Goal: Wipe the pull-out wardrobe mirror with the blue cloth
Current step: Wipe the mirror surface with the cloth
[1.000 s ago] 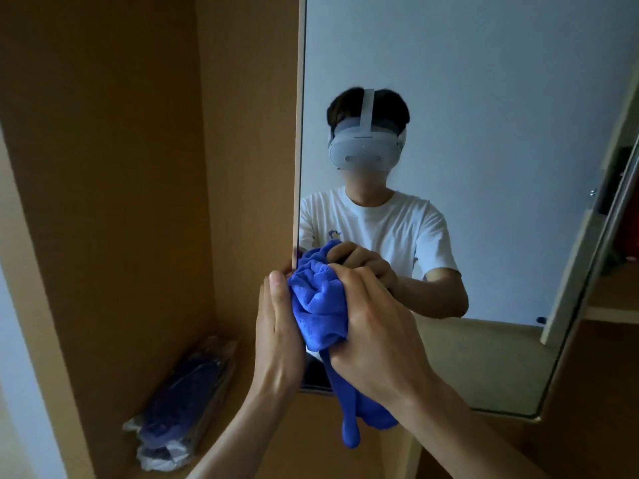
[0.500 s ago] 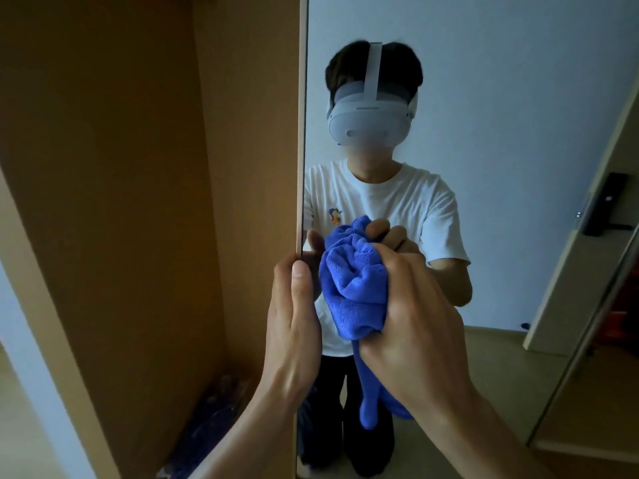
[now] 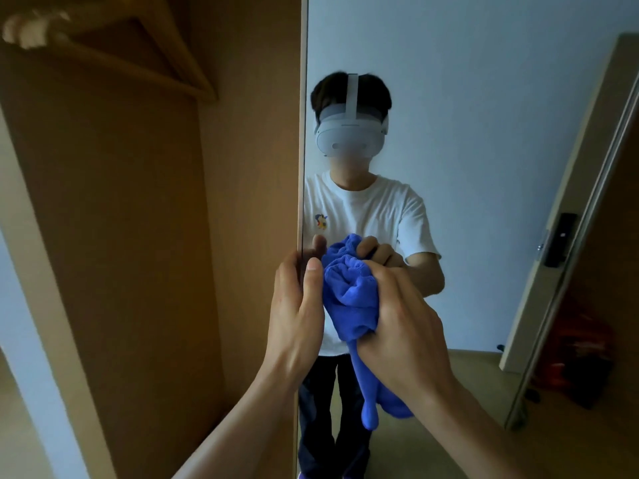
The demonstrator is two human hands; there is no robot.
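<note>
One mirror stands on edge beside the wooden wardrobe panel, its thin left edge running straight down the middle of the view. The left hand grips that edge about halfway up, thumb flat on the glass and the other fingers wrapped round behind it. Just to the right, the right hand is curled tightly round the one blue cloth, bunched into a wad. The top of the wad meets its own reflection, so it lies against the glass close to the left edge. A tail of cloth hangs below the fist.

Both hands sit near the left border, almost touching each other. Bare glass spreads above them to the top of the view and rightward to the slanting right edge. The glass reflects a person in a white T-shirt. One wooden hanger hangs at the upper left inside the wardrobe, well apart from the hands.
</note>
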